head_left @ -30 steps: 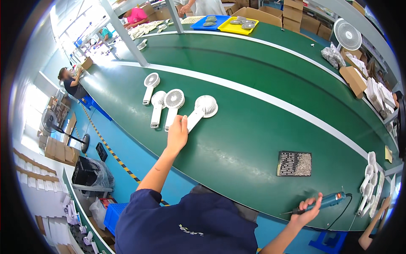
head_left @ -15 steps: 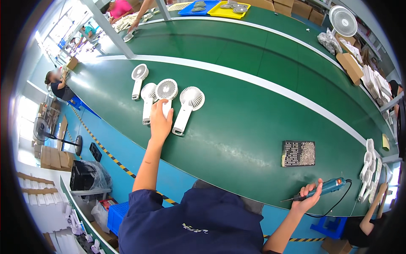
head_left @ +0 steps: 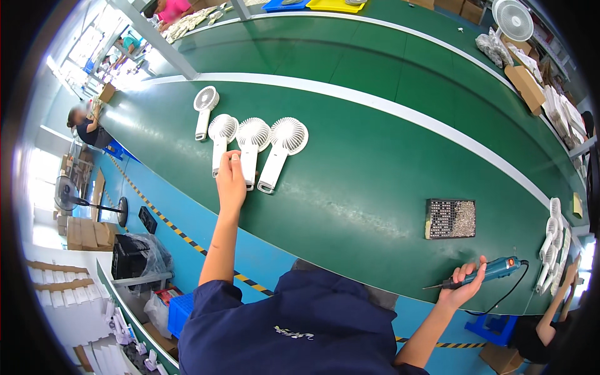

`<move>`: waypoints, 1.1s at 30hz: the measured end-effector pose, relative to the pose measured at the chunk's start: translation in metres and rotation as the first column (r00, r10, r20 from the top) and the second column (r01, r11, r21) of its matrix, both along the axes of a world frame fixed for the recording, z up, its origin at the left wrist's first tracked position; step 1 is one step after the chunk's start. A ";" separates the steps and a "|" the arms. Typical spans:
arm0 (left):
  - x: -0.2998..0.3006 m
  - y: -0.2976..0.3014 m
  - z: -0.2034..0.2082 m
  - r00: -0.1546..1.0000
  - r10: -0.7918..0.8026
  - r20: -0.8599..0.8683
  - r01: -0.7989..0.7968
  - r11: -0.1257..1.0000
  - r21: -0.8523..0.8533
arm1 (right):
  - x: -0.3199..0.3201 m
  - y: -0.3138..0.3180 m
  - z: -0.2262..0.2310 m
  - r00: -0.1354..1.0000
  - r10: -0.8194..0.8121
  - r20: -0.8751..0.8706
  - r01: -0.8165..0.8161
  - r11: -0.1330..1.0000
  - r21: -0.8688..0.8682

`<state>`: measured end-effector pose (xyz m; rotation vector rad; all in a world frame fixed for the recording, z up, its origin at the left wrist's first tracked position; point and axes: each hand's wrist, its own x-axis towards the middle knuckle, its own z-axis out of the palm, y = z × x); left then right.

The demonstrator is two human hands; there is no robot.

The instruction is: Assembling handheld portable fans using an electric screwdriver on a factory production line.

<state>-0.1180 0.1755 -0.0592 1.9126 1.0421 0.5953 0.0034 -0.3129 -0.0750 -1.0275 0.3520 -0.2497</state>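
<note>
Four white handheld fans stand out on the green table: one small fan [head_left: 205, 101] at the far left, then a second fan [head_left: 220, 147], a third fan [head_left: 249, 159] and a fourth fan [head_left: 273, 167] side by side. My left hand [head_left: 231, 187] has its fingers drawn together at the handle of the second fan, close beside the third; part of the grip is hidden. At the table's near edge, my right hand [head_left: 461, 290] is wrapped round a blue-green electric screwdriver [head_left: 502, 268]. Its bit points left, and a black cord trails from its back end.
A black tray of small screws [head_left: 450, 219] lies right of centre. More white fans [head_left: 551, 247] are lined up at the right edge, near another person's arms [head_left: 556, 306]. A white strip [head_left: 375, 103] runs across the table. Another person [head_left: 87, 128] sits at the far left.
The third fan has been turned over and now shows its ribbed side. My left hand has shifted from it to the second fan. My right hand still holds the screwdriver.
</note>
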 end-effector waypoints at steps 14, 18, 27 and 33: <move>0.048 -0.107 -0.004 0.877 -0.300 -0.375 0.475 0.658 0.584 | -0.006 -0.004 -0.003 1.000 0.024 0.019 -0.025 0.999 0.048; 0.084 -0.153 -0.003 0.852 -0.375 -0.365 0.522 0.657 0.544 | -0.005 -0.002 0.001 0.999 0.020 0.046 -0.023 0.998 0.066; 0.097 -0.194 0.009 0.771 -0.600 -0.216 0.609 0.593 0.527 | -0.005 0.001 -0.001 0.999 0.035 0.027 -0.037 0.995 0.096; 0.093 -0.190 0.179 0.290 -0.174 0.941 0.659 0.750 -0.064 | -0.002 0.006 0.005 0.998 0.053 0.037 -0.056 0.994 0.089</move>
